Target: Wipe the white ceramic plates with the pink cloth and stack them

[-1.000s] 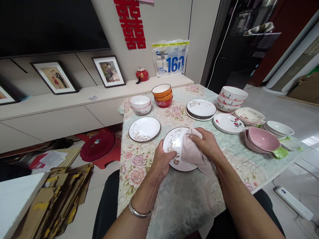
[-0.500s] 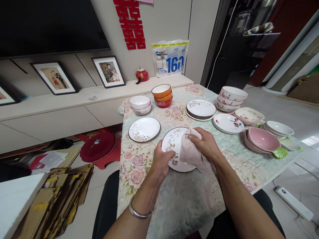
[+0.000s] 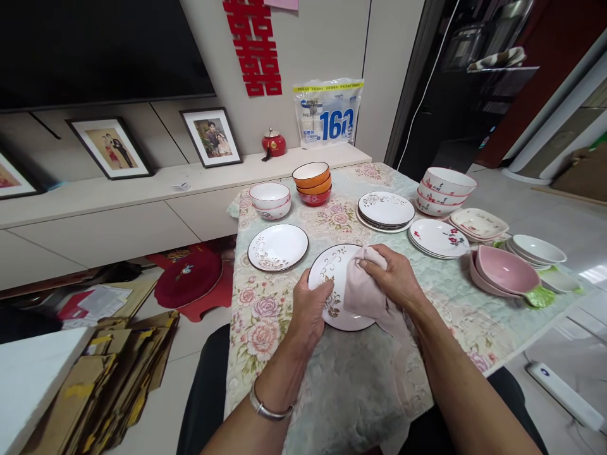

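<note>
My left hand (image 3: 310, 300) grips the left rim of a white plate (image 3: 337, 260) with a brown floral pattern and dark edge, its thumb on the upper face. A pale pink cloth (image 3: 365, 291) lies over the plate's right part. My right hand (image 3: 393, 275) pinches that cloth against the plate's right side; the fingers beneath are hidden. Part of the cloth hangs below the plate. A matching plate (image 3: 278, 246) rests on the table just beyond my left hand.
The flowered tablecloth (image 3: 258, 338) also carries white bowls (image 3: 269, 201), orange bowls (image 3: 312, 179), stacked plates (image 3: 386, 208), red-flowered plates (image 3: 439, 239), tall bowls (image 3: 448, 183) and pink leaf-shaped bowls (image 3: 506, 270). A red stool (image 3: 190, 281) stands left, beside flattened cardboard (image 3: 109, 379).
The view has shifted slightly, so the scene sits a little further right. My left thumb has straightened a bit on the plate; both hands keep their holds.
</note>
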Demonstrator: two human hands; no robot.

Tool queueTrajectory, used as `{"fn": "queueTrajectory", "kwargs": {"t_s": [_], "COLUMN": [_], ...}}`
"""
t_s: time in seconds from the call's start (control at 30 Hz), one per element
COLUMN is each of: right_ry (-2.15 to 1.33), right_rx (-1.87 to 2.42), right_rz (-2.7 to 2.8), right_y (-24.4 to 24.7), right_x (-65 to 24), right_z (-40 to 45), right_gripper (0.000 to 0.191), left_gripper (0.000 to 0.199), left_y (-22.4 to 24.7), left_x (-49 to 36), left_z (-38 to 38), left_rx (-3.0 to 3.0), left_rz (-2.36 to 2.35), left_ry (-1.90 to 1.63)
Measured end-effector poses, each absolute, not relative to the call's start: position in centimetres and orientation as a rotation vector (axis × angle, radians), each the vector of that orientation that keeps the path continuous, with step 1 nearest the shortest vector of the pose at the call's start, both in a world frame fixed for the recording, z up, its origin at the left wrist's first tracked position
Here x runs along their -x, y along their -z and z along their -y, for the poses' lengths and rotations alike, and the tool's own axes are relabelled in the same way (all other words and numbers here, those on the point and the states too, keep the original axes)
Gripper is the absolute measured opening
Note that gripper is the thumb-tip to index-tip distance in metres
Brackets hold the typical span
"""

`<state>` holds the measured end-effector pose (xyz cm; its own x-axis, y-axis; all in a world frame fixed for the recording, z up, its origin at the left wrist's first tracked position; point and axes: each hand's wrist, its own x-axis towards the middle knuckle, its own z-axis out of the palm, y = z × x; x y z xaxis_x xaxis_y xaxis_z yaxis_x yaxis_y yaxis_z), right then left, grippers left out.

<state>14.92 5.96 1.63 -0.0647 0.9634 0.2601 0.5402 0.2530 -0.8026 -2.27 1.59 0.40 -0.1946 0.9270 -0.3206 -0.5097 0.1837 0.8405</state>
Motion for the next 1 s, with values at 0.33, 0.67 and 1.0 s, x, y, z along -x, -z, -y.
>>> {"fn": "queueTrajectory", "kwargs": {"t_s": [0.33,0.67,1.0], "right_ry": [-0.666,-0.566,-0.238], "right_rx": [1.395,1.597,1.762], "right_rz": [1.727,1.791,2.034], "right_y": [-1.5,-1.0,-0.3], "right_x": [-15.0,-15.9,-15.9], "right_z": [-5.9,-6.5,-6.7], "right_gripper": [0.023,0.025,0.036], "left_gripper": [0.059,0.062,0.061], "left_y": [0.1,-0.5,0.0], "left_x": [2.4,2.1,2.1], "left_z": [-1.7,-1.6,-1.4], "left_rx": [-0.525,-0.515,-0.473], "left_rz": [-1.132,-0.989,-0.928], "left_ry": [-1.383,-1.287,-1.218]}}
